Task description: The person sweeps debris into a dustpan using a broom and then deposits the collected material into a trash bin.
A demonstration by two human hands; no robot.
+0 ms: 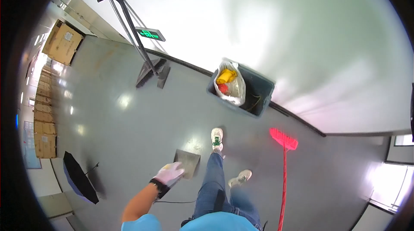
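My left hand [169, 172], in a pale glove with a dark band at the wrist, is closed at the near edge of a grey dustpan [189, 160]. Its fingers are partly blurred, and the grip hides part of the handle. The pan is just left of my forward foot. To the right, a red broom [284, 175] has its pink-red bristles away from me, and its stick runs out past the lower edge. My right hand is out of the picture, so what it holds does not show.
Against the white wall stands a grey bin [258, 99] holding a bag [236, 88] of yellow and red items. A long-handled dustpan and brush [148, 69] lean farther left. An open black umbrella [79, 179] and cardboard boxes [44, 138] are at left.
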